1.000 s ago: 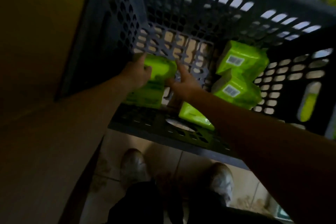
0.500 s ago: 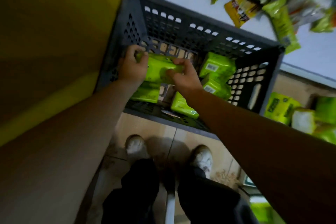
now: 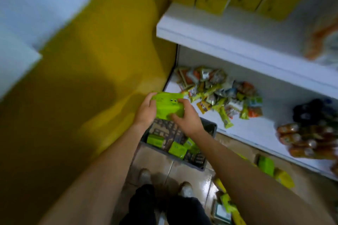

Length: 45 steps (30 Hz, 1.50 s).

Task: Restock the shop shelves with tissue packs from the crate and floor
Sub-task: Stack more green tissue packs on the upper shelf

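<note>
Head view.
- **Item:** one green tissue pack [image 3: 167, 107], held above the far-left corner of the crate [image 3: 212, 129] and just beside the left edge of the lower shelf [image 3: 256, 133].
- **Grip:** left hand [image 3: 146, 110] curls round its left end, right hand [image 3: 186, 118] round its right.
- **Handling:** best kept level and seated on bare shelf by the front edge, clear of the snack packets [image 3: 219, 93].
- **Markings:** dark print, blurred, unreadable.
- **Stock left:** crate packs [image 3: 177, 149]; floor packs [image 3: 266, 165].

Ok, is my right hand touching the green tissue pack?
Touching. The head view shows the right hand gripping the green tissue pack at its right end.
</note>
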Motion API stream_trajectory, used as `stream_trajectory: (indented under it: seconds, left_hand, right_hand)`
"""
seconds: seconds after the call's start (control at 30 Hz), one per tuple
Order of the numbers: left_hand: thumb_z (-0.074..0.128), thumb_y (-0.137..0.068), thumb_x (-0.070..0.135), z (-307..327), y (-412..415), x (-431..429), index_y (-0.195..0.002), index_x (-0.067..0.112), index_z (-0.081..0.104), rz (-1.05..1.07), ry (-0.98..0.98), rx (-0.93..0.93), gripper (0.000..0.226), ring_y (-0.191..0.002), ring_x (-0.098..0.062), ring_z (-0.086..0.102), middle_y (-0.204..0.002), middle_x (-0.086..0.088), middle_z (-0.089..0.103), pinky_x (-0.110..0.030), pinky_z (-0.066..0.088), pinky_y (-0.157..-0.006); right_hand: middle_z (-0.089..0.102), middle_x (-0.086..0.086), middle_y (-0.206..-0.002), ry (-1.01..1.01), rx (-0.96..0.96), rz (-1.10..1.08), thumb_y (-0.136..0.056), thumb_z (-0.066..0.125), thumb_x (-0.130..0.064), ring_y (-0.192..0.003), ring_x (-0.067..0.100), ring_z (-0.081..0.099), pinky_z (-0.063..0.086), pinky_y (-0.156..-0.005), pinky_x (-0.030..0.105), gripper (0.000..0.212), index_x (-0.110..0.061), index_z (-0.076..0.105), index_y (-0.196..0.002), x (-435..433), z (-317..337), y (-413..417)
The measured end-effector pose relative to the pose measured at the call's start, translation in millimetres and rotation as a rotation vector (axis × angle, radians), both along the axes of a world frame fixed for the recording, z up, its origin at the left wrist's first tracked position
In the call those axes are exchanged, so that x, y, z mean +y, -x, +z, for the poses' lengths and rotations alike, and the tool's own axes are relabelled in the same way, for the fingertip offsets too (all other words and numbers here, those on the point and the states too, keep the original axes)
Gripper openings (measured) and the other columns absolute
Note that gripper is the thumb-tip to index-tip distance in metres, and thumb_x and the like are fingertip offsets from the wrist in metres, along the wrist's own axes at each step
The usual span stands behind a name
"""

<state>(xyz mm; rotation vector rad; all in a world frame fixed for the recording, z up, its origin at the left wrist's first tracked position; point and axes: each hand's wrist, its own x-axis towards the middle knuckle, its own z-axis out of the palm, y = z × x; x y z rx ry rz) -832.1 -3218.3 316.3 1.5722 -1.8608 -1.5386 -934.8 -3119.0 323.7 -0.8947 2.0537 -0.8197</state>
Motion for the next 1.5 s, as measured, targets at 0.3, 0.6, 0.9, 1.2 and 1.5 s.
stream_trajectory:
  seconds: [0.3,0.6,0.9,1.2,1.5]
  left_hand:
    - [0.038,-0.097,0.010,225.3,17.0,2.3,-0.126,0.011,0.053,0.105,0.383,0.191,0.033,-0.117,-0.029,0.051,-0.129,-0.015,0.056,-0.029,0.038,-0.092]
    - [0.056,-0.086,0.025,324.9,64.9,-15.3,-0.132,0.011,0.041,0.061,0.523,0.445,0.050,-0.113,-0.022,0.055,-0.125,-0.007,0.057,-0.034,0.044,-0.097]
    - [0.050,-0.093,0.017,381.4,130.4,-106.8,-0.130,0.003,0.049,0.045,0.568,0.392,0.039,-0.112,-0.029,0.049,-0.124,-0.020,0.046,-0.034,0.038,-0.101]
    - [0.039,-0.096,0.013,409.0,191.0,-216.1,-0.127,0.007,0.051,0.020,0.673,0.277,0.034,-0.115,-0.033,0.051,-0.122,-0.019,0.058,-0.033,0.036,-0.095]
    - [0.046,-0.084,0.001,390.8,232.2,-270.8,-0.133,0.003,0.046,0.009,0.561,0.373,0.049,-0.125,-0.032,0.045,-0.131,-0.020,0.049,-0.036,0.033,-0.106]
  right_hand:
    - [0.045,0.010,-0.137,0.401,0.292,0.042,-0.087,0.059,-0.019,-0.125,0.024,0.043,0.035,-0.096,0.028,0.054,-0.015,0.039,-0.137,-6.3,205.3,20.7]
    - [0.049,0.007,-0.134,0.632,0.429,-0.103,-0.083,0.061,-0.014,-0.126,0.020,0.044,0.034,-0.098,0.027,0.051,-0.015,0.045,-0.132,-23.4,304.5,68.0]
    - [0.038,0.011,-0.128,0.684,0.453,-0.184,-0.086,0.057,-0.011,-0.093,0.016,0.051,0.032,-0.081,0.013,0.047,-0.014,0.045,-0.132,-107.9,360.8,117.9]
    - [0.031,0.010,-0.120,0.680,0.334,-0.298,-0.088,0.053,-0.008,-0.072,0.015,0.045,0.041,-0.082,0.024,0.048,-0.019,0.044,-0.133,-230.2,386.3,177.5]
    - [0.030,0.011,-0.142,0.588,0.266,-0.282,-0.088,0.057,-0.015,-0.129,0.028,0.035,0.034,-0.103,0.033,0.058,-0.018,0.034,-0.141,-286.9,370.9,204.0]
